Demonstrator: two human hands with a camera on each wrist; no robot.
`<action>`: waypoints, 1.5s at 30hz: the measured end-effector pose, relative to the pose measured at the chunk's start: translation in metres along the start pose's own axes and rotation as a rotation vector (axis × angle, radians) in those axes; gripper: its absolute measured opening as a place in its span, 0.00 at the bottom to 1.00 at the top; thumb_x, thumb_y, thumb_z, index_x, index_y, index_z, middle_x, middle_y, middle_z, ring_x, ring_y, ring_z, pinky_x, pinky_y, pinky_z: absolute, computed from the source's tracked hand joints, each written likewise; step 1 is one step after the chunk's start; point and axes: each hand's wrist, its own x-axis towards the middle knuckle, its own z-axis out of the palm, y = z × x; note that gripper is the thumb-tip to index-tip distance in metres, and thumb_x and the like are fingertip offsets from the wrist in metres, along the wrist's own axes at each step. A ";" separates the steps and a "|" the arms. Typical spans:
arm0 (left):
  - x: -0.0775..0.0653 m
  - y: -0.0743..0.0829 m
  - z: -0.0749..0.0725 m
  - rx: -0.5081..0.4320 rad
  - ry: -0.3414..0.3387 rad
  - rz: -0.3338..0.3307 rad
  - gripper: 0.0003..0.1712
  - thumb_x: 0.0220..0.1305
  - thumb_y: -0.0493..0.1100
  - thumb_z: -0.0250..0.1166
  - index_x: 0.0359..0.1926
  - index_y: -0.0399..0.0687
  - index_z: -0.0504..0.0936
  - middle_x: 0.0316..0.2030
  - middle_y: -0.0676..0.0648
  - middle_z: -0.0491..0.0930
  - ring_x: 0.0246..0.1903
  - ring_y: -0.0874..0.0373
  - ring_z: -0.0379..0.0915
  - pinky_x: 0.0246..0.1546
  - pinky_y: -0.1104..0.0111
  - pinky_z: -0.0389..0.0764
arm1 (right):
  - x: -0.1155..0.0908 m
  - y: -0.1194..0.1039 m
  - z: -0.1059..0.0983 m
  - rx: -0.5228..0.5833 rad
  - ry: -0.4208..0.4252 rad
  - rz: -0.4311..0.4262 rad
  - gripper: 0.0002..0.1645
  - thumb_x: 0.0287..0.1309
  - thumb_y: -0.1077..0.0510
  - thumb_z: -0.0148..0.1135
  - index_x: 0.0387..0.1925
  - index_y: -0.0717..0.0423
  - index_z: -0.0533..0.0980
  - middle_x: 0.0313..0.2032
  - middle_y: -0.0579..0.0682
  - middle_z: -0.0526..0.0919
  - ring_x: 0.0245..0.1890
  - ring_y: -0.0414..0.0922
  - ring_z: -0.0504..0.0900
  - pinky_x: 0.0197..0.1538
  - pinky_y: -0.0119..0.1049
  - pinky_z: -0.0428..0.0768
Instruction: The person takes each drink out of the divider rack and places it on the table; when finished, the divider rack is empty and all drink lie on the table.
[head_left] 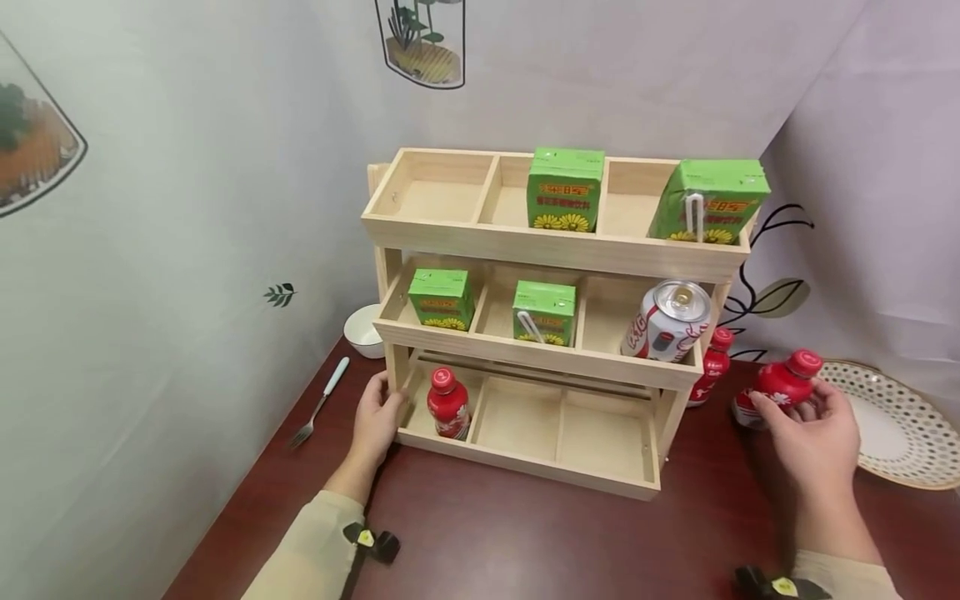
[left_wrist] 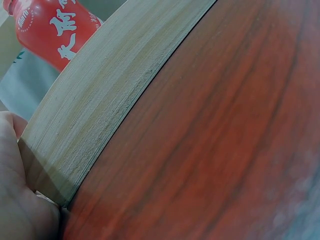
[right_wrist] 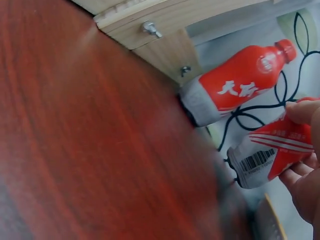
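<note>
My right hand (head_left: 821, 433) grips a red bottle (head_left: 785, 381) to the right of the wooden shelf (head_left: 525, 462). In the right wrist view this bottle's barcode side shows, and a second red bottle (right_wrist: 240, 80) stands beside it by the shelf's leg. At the lower left corner of the shelf, my left hand (head_left: 377, 421) holds the end of the bottom tier, thumb in front; some of its fingers are hidden behind the wood. Another red bottle (head_left: 448, 404) stands in the left compartment of that tier, close to the left hand.
Green drink cartons (head_left: 566, 192) stand on the top and middle tiers. A silver can (head_left: 667, 321) sits in the middle tier's right compartment. A patterned plate (head_left: 885, 417) lies at the right. On the left are a white bowl (head_left: 365, 331) and a fork (head_left: 321, 402).
</note>
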 end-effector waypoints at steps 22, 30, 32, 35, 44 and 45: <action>0.000 0.000 -0.005 0.026 0.044 0.013 0.22 0.60 0.35 0.60 0.57 0.46 0.74 0.48 0.43 0.77 0.45 0.53 0.71 0.46 0.62 0.71 | 0.008 0.026 0.013 -0.364 0.046 -0.101 0.51 0.47 0.39 0.72 0.70 0.43 0.59 0.63 0.53 0.72 0.60 0.51 0.74 0.56 0.35 0.74; -0.001 0.000 -0.002 0.022 0.034 0.000 0.20 0.63 0.37 0.59 0.57 0.46 0.74 0.49 0.42 0.76 0.45 0.53 0.71 0.46 0.63 0.72 | 0.007 0.034 0.016 -0.195 0.021 -0.076 0.47 0.51 0.49 0.72 0.70 0.44 0.59 0.67 0.53 0.67 0.63 0.47 0.70 0.55 0.27 0.70; -0.001 0.000 -0.001 0.016 0.027 -0.006 0.20 0.65 0.38 0.57 0.58 0.45 0.73 0.50 0.42 0.76 0.46 0.52 0.70 0.46 0.64 0.71 | 0.007 0.036 0.017 -0.138 0.002 -0.072 0.46 0.53 0.52 0.70 0.71 0.43 0.58 0.68 0.52 0.65 0.65 0.45 0.68 0.57 0.27 0.68; -0.001 0.000 0.000 -0.002 0.015 -0.024 0.19 0.68 0.40 0.54 0.59 0.44 0.73 0.51 0.41 0.75 0.47 0.53 0.71 0.47 0.66 0.72 | 0.009 0.039 0.017 -0.100 -0.012 -0.083 0.45 0.56 0.55 0.68 0.72 0.41 0.57 0.70 0.50 0.63 0.66 0.44 0.65 0.59 0.26 0.65; -0.008 0.023 -0.001 -0.012 -0.021 -0.049 0.21 0.70 0.38 0.52 0.61 0.36 0.70 0.53 0.37 0.74 0.47 0.53 0.70 0.47 0.67 0.73 | 0.012 0.051 0.018 -0.103 -0.022 -0.077 0.43 0.59 0.56 0.64 0.72 0.38 0.58 0.70 0.52 0.62 0.66 0.46 0.65 0.58 0.26 0.67; -0.008 0.022 -0.001 -0.009 -0.017 -0.046 0.21 0.70 0.39 0.52 0.61 0.37 0.71 0.53 0.37 0.74 0.47 0.53 0.70 0.47 0.68 0.73 | 0.013 0.052 0.018 -0.112 -0.021 -0.078 0.42 0.60 0.55 0.64 0.72 0.38 0.57 0.70 0.51 0.62 0.66 0.46 0.65 0.57 0.25 0.67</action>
